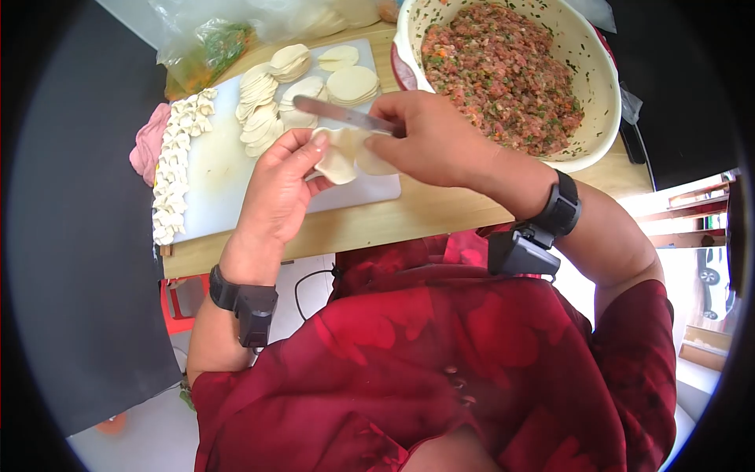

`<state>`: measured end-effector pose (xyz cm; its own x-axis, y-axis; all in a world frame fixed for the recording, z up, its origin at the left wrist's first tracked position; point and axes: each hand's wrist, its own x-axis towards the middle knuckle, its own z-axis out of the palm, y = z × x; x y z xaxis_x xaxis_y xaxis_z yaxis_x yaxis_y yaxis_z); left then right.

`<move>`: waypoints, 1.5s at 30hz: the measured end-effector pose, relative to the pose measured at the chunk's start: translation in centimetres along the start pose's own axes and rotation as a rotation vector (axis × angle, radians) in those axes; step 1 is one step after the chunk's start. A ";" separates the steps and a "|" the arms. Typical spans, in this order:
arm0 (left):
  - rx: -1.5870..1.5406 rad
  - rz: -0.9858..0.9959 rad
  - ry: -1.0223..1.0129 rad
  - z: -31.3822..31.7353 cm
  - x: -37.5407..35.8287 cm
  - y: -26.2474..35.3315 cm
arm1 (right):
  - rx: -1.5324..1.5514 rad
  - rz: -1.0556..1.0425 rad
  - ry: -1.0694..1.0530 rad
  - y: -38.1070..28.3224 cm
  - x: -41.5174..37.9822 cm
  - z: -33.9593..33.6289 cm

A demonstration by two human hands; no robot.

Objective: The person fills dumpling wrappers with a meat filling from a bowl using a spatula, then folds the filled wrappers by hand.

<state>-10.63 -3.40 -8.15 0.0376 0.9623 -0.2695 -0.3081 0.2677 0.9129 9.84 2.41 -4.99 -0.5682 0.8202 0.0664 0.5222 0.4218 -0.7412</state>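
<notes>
My left hand (271, 185) pinches a round dough wrapper (338, 167) between thumb and fingers, its edge curling up. Gripped in my right hand (440, 138) is a flat metal spreader (334, 112) with a rounded tip, its blade pointing left above the wrapper. The right fingertips also rest on a second wrapper (376, 163), which overlaps the first in this view. Both hands are over the near edge of a white cutting board (212, 185). Stacks of wrappers (351, 84) lie just beyond them.
A large white bowl (604, 145) of minced meat filling (499, 75) stands at the back right. Folded dumplings (171, 185) line the board's left edge, beside a pink cloth (148, 145). Plastic bags (197, 47) lie at the back of the wooden table (440, 208).
</notes>
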 end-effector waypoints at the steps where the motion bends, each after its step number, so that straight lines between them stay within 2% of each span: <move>1: -0.002 0.001 0.004 -0.4 -0.3 -0.1 | 0.006 0.053 -0.016 0.0 0.0 0.0; 3: -0.229 0.011 0.114 -1.4 -0.7 -0.2 | 0.002 0.118 -0.051 -0.2 -0.1 0.0; 6: -0.329 -0.053 0.007 -3.2 -1.4 -0.6 | 0.004 0.171 -0.066 -0.2 0.0 0.7; 10: -0.364 -0.064 -0.006 -2.8 -1.8 -1.8 | 0.022 0.125 0.039 -1.0 0.7 0.9; 12: -0.128 0.013 0.052 -1.9 -2.3 -2.3 | 0.014 -0.009 0.127 -1.5 0.7 -0.1; 13: -0.141 -0.040 0.039 -1.5 -2.4 -2.3 | -0.019 -0.039 0.166 -1.9 0.4 -1.2; 16: -0.230 -0.135 -0.088 -0.5 -2.3 -2.3 | 0.020 0.068 0.116 -2.0 -0.3 -5.4; 18: -0.305 -0.184 -0.162 0.7 -1.7 -2.3 | -0.072 0.082 0.117 -1.0 -1.5 -8.6; 19: -0.379 -0.228 -0.222 1.4 -1.5 -2.3 | -0.133 0.116 0.053 -1.3 -2.5 -10.5; 20: -0.380 -0.232 -0.228 2.1 -1.2 -2.4 | -0.278 0.102 0.039 0.2 -3.0 -11.7; 22: -0.407 -0.257 -0.288 3.4 -0.6 -2.5 | -0.421 0.083 0.134 1.7 -4.7 -12.9; 26: -0.411 -0.307 -0.289 6.4 0.5 -2.6 | -0.511 0.178 0.150 4.5 -6.0 -13.1; 28: -0.380 -0.329 -0.295 7.5 0.8 -2.6 | -0.587 0.017 0.131 6.3 -6.0 -12.6; 33: -0.276 -0.303 -0.261 9.0 1.0 -3.3 | -0.543 0.090 0.010 5.2 -6.6 -12.5; 35: -0.247 -0.307 -0.227 9.5 0.8 -3.1 | -0.407 0.049 0.018 4.9 -6.9 -12.7; 39: -0.387 -0.334 -0.209 9.7 1.0 -3.0 | -0.453 -0.106 0.119 6.1 -6.7 -11.8; 41: -0.427 -0.325 -0.212 9.9 1.0 -2.8 | -0.432 0.015 0.059 5.9 -6.9 -11.7; 45: -0.443 -0.300 -0.250 9.9 0.8 -2.5 | -0.434 0.047 0.017 4.9 -8.1 -12.7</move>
<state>-0.39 -2.86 -7.64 0.3905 0.8443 -0.3670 -0.6149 0.5359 0.5785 25.09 2.79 -0.70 -0.5289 0.8470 0.0535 0.7679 0.5045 -0.3947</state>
